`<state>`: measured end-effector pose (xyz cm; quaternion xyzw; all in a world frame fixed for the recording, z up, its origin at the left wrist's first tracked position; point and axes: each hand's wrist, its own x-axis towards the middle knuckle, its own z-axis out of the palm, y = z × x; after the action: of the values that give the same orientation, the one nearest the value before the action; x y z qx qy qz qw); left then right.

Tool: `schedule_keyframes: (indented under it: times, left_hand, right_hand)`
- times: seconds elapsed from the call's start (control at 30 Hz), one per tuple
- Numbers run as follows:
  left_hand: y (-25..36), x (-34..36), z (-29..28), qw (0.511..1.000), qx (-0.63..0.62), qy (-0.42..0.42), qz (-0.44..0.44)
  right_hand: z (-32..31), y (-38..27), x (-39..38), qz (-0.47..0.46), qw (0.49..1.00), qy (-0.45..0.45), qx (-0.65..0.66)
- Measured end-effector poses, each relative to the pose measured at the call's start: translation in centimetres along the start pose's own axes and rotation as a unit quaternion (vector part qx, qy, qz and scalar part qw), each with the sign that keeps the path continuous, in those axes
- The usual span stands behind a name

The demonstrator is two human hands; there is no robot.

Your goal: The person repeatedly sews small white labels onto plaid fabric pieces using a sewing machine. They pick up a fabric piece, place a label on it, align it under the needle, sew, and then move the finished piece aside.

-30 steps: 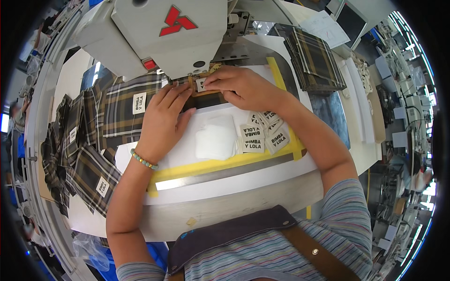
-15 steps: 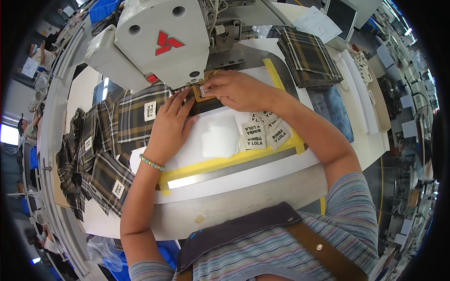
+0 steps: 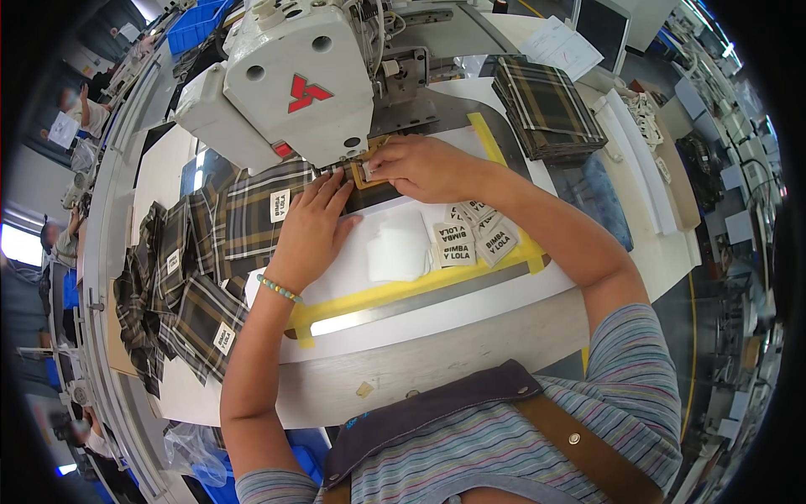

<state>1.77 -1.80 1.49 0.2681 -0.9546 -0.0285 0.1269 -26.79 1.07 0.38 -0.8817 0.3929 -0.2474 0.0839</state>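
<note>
A white sewing machine head (image 3: 290, 92) stands over the work. Beneath it, a strip of plaid fabric (image 3: 260, 214) with a sewn-on pale label (image 3: 280, 206) runs in from the left. My left hand (image 3: 315, 225) lies on the fabric by the needle area, fingers stretched out. At a small tan clamp frame (image 3: 358, 175), my right hand (image 3: 428, 168) is closed, thumb and fingers pinching a small pale label (image 3: 368, 171) inside the frame. Its fingertips are partly hidden. Close below my right wrist lie several loose printed labels (image 3: 456, 244), beside white backing pieces (image 3: 396, 248).
More labelled plaid pieces (image 3: 201, 315) bunch up at the left. A stack of folded plaid pieces (image 3: 550, 109) sits at the back right. Yellow tape (image 3: 403, 298) borders the white work plate. Paper sheets (image 3: 562, 44) and a monitor (image 3: 603, 34) stand behind; people work far left.
The whole view has shifted slightly, so the machine and fabric appear a little further right. Both hands keep nearly the same places at the frame and fabric.
</note>
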Motion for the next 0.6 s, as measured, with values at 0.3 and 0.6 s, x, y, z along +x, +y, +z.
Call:
schedule_keyframes:
  times: [0.3, 0.6]
  left_hand:
    - [0.3, -0.4, 0.2, 1.0, 0.016, 0.009, -0.005]
    - [0.3, -1.0, 0.9, 0.999, 0.027, 0.017, 0.003]
  right_hand:
    - [0.3, -0.8, -0.1, 0.026, 0.999, 0.028, 0.013]
    - [0.1, -1.2, 0.1, 0.021, 1.0, 0.014, 0.003]
